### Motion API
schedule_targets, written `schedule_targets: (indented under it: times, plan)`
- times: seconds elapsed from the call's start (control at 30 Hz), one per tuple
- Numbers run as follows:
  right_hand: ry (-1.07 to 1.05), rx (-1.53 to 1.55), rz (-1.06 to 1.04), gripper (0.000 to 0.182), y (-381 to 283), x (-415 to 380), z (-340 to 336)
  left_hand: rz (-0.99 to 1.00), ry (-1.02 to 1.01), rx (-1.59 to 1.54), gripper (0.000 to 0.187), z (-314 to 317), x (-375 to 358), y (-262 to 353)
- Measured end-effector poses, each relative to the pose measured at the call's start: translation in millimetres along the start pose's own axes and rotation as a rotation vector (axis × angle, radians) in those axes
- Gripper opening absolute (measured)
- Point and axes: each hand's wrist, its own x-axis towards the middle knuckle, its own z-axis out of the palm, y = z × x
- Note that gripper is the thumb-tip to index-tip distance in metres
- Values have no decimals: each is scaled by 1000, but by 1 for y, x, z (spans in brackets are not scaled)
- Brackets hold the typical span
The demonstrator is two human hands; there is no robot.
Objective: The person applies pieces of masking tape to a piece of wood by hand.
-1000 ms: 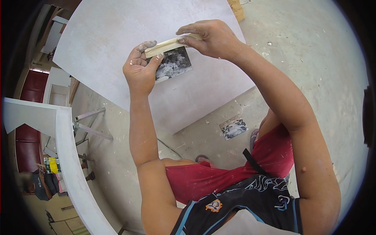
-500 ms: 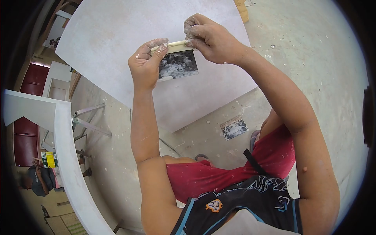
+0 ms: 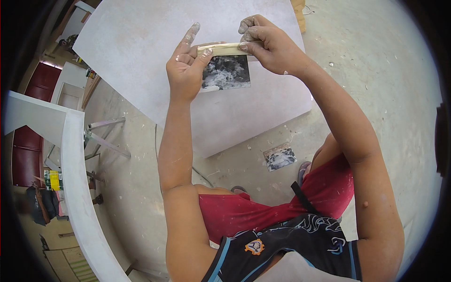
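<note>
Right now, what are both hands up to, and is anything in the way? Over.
Left hand gripping pale strip near left end; right hand pinching its right end. Dark patterned card showing below strip. Nothing seen blocking either hand.

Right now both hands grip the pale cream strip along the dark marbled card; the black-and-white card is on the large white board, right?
No: the head view shows the black-and-white card on the grey floor, not the large white board. Left hand and right hand do grip the pale cream strip along the dark marbled card.
</note>
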Motion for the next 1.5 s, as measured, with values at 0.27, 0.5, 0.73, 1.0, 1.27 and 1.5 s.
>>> schedule_targets:
  times: [0.27,0.5,0.73,1.0,1.27,1.5]
  plan:
    - [21,16,-17,17,3,1,2,-132,100,-213,45,1,4,-5]
    - [-172,305,151,19,-3,2,-8,-155,-8,-119,50,-14,6,-11]
    - [-76,266,152,20,-15,3,0,-245,48,-213,49,-7,4,-16]
    - [106,107,351,24,-32,6,9,-206,-318,22,33,11,-2,-1]
    - [-220,294,334,39,-29,6,0,-186,-31,243,42,5,4,-25]
    - [-47,-130,56,32,-10,4,0,-202,17,299,42,5,6,-27]
